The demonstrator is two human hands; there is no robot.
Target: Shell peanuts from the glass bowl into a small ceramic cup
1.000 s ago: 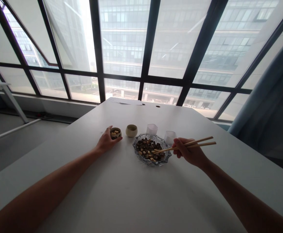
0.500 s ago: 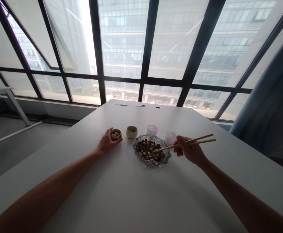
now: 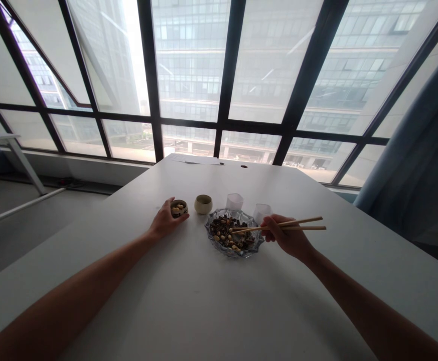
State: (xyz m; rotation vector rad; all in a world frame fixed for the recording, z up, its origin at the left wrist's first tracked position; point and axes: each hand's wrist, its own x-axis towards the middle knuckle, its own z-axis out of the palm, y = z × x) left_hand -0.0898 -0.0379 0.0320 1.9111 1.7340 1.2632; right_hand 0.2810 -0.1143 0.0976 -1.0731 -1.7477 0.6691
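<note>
My left hand is wrapped round a small patterned cup that stands on the table and has several pale nuts in it. In my right hand is a pair of chopsticks, their tips over the middle of a scalloped glass bowl. Dark striped seeds mixed with pale nuts fill that bowl. Whether the tips pinch anything is too small to tell. Right of my left hand stands a plain beige cup.
Behind the glass bowl are two translucent pinkish cups, one cup at its back and another cup beside my right hand. Paper lies at the far end of the white table. A blue curtain hangs on the right.
My right hand has shifted slightly left, and the chopstick tips have moved left and a little away from me within the bowl. My left hand keeps its hold on the patterned cup.
</note>
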